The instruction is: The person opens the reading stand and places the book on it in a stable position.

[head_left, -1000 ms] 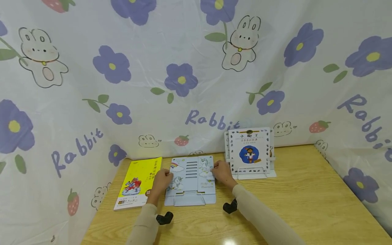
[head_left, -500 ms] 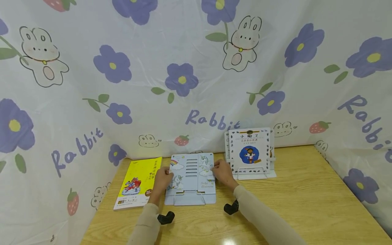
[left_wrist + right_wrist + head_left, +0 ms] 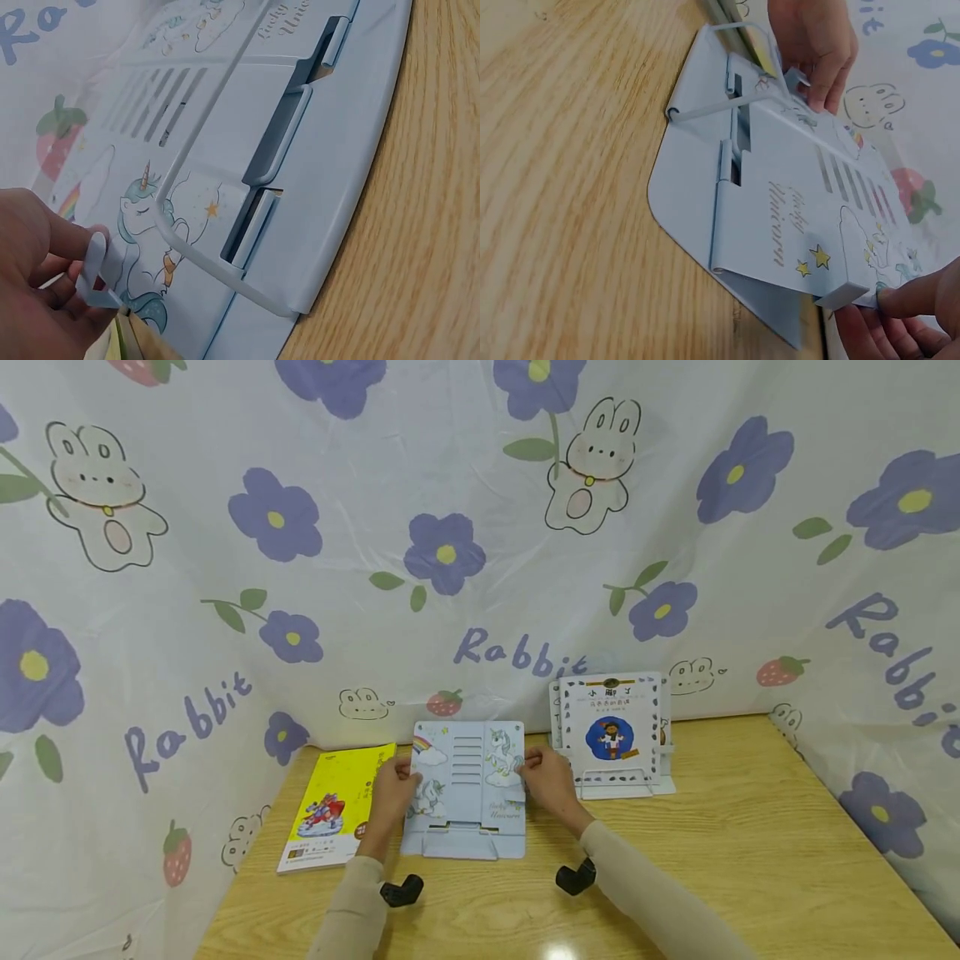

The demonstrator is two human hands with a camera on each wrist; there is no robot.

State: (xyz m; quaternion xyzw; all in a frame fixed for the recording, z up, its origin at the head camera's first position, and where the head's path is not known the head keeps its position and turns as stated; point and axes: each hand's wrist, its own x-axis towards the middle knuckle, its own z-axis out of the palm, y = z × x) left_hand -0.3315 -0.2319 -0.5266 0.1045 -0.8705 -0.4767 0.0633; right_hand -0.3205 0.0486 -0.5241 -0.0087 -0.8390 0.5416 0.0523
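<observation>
"Gripping something with both hands, by the look of it?"

"Yes, a pale blue book stand with unicorn drawings (image 3: 467,806), towards the back of the yellowish wooden desk (image 3: 480,914). The left hand (image 3: 392,789) pinches its left edge, and the right hand (image 3: 550,783) pinches the right one, thumb in front and fingers curled behind."

"Lying flat, is it?"

"No. Its base plate (image 3: 686,187) rests on the wood, and the slotted panel tilts up from it along a hinge. A bent pale blue wire loop (image 3: 225,274) stands out in front. There's a small folded clip (image 3: 91,262) right at the left fingers."

"What's on either side?"

"To the left, a yellow-covered book with a red figure (image 3: 337,802), lying just beside that hand. To the right, a white picture book with a round blue picture (image 3: 611,727) leans back on a pale second stand (image 3: 663,787), near the other hand."

"And behind?"

"White cloth printed with purple flowers and rabbits (image 3: 360,468). The person's sleeves (image 3: 356,893) are beige."
</observation>
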